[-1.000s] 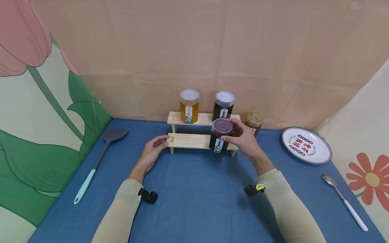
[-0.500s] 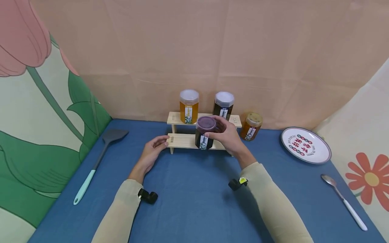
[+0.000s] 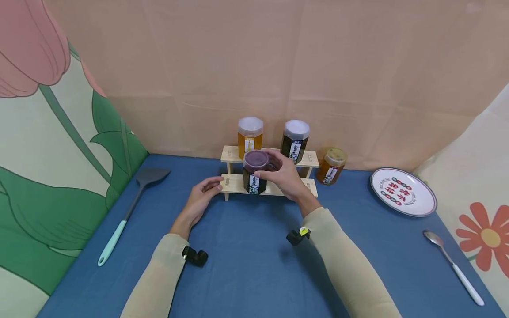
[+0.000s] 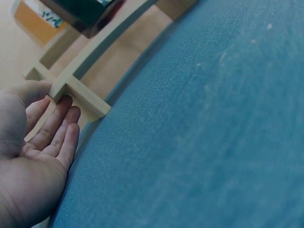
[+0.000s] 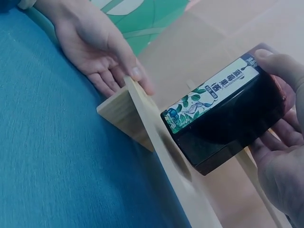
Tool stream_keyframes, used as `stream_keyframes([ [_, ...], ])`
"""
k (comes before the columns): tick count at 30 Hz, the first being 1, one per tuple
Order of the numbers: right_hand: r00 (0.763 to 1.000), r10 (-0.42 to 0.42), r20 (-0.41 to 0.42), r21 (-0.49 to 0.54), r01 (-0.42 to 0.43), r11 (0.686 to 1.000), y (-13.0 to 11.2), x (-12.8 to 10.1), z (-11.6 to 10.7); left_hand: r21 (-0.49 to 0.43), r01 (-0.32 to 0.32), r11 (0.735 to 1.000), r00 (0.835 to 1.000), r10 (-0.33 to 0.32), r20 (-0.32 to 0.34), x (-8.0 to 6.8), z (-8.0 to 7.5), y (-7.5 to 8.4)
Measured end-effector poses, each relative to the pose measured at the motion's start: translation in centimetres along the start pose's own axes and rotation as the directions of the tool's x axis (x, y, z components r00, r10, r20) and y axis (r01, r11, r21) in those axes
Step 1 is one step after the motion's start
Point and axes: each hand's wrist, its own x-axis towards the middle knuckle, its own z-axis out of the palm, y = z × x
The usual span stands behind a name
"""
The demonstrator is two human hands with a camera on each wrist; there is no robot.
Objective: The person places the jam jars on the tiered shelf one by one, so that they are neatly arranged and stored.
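The right hand (image 3: 284,179) grips a dark jar (image 3: 254,173) by its upper part, fingers and thumb curled round it just under the purple lid. The jar stands upright, its long axis vertical, lid up and white leaf-printed label facing the person. Its base is at the lower step of the wooden rack (image 3: 235,184); the right wrist view shows the base just at the board, but not whether it touches. From the fingers, the jar body hangs below and to the left of the palm.

The left hand (image 3: 200,197) lies relaxed on the blue cloth (image 3: 246,260), fingers straight and holding nothing, with the thumb against the left end of that lower step.

Beyond the right fingers, on the upper step, stand an amber jar (image 3: 249,136) and another dark jar (image 3: 294,140).
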Motion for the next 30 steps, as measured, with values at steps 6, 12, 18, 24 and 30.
stream_keyframes([
  [6, 0.999, 0.030, -0.011, -0.033, -0.030, 0.999, 0.5, 0.1, 0.3, -0.007, 0.004, 1.000, 1.000, -0.004, 0.000, 0.1, 0.3, 0.0],
  [12, 0.998, 0.047, -0.031, -0.016, -0.048, 0.999, 0.7, -0.3, 0.4, -0.012, 0.003, 1.000, 1.000, -0.003, 0.012, 0.2, 0.6, -0.1],
  [18, 0.999, 0.010, -0.041, -0.043, -0.012, 0.999, 0.9, -0.6, 0.5, -0.015, 0.000, 1.000, 1.000, 0.000, 0.002, 0.3, 0.5, -0.1],
  [24, 0.995, -0.028, -0.095, -0.069, 0.021, 0.997, 1.0, -1.3, 0.5, -0.008, -0.006, 1.000, 1.000, 0.006, 0.002, 0.3, 0.2, -0.1],
  [30, 0.993, -0.046, -0.108, -0.073, 0.038, 0.997, 1.4, -1.4, 1.0, 0.002, -0.002, 1.000, 1.000, 0.002, -0.003, 0.0, 0.0, 0.0],
])
